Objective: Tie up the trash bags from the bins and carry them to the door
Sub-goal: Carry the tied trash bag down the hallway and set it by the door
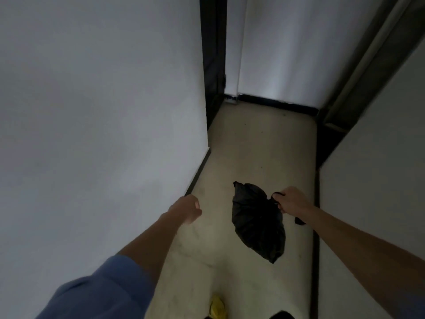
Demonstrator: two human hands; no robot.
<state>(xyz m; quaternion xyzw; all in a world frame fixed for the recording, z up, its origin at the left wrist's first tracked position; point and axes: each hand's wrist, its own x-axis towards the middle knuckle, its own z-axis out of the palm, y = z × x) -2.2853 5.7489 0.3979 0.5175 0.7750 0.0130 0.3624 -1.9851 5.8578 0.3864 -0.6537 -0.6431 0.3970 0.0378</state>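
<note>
A black trash bag (257,222) hangs in the air above the pale floor, its top knotted into loops. My right hand (292,201) grips those loops at the bag's upper right, and a loose black end dangles below my wrist. To the left of the bag, my left hand (187,209) is curled into a loose fist with nothing in it. A dark door frame (212,65) stands ahead on the left at the corridor's far end.
I am in a narrow dim corridor with a pale floor (264,146). A white wall (103,100) runs close on the left, another white wall (379,157) on the right. A dark frame (358,72) stands at the right. A yellow shoe (217,307) shows at the bottom.
</note>
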